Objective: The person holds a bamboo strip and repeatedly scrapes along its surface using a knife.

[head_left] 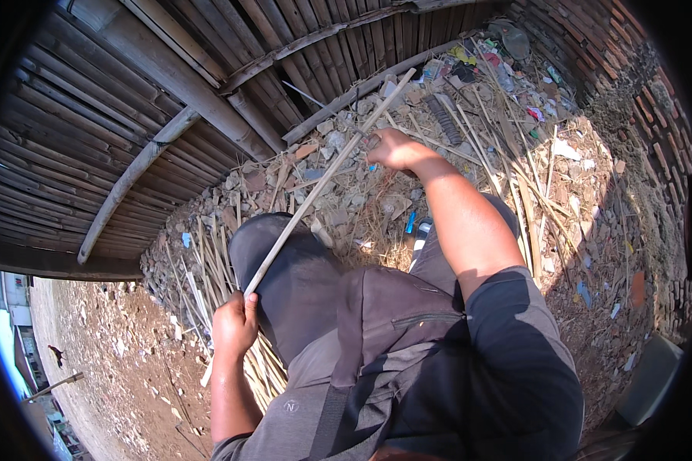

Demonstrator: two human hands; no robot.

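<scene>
A long, pale bamboo strip (315, 192) slants across my lap, from the lower left up toward the bamboo wall. My left hand (237, 324) is closed round its lower end, beside my left knee. Near the upper part of the strip, the fingers of my right hand (392, 149) are curled. Something small and dark crosses the strip at those fingertips; its kind is too unclear to make out. More bamboo strips (265, 373) lie in a bundle by my left leg, partly hidden under it.
A bamboo-slat wall (77, 169) with poles rises at the left and far side. Rubble (334, 142) and litter cover the ground ahead. Loose strips (527, 203) lie to the right, before a brick wall (661, 131). A grey block-like object (650, 380) stands at the lower right.
</scene>
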